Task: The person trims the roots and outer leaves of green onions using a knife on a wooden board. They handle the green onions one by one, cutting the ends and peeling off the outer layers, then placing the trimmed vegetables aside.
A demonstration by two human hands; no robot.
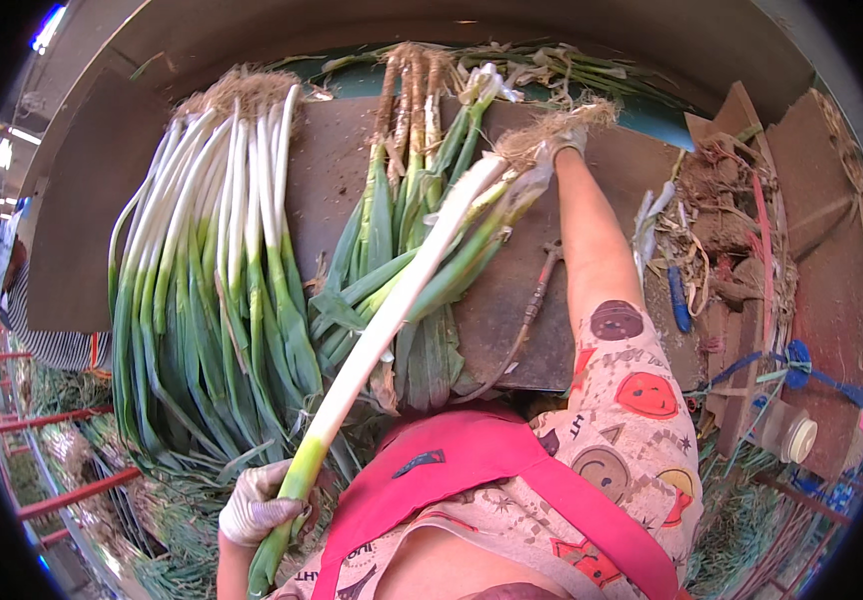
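Note:
My left hand (260,504), in a whitish glove, grips a long leek (394,307) low on its green part; the white shaft slants up to the right. My right hand (568,142), also gloved, is at the root end beside roots and peeled outer leaves (499,202); its fingers are largely hidden. A row of pale, cleaned leeks (199,187) lies at left with roots away from me. Several leeks with brown, dirty shafts (405,97) lie at the middle, partly under the held leek.
A hose with a metal nozzle (536,300) lies on the brown work board (510,337). At right are a blue-handled tool (677,300), cardboard (814,195) and a plastic jar (788,435). Leaf scraps (574,67) line the far edge. Another person's striped sleeve (64,349) shows at left.

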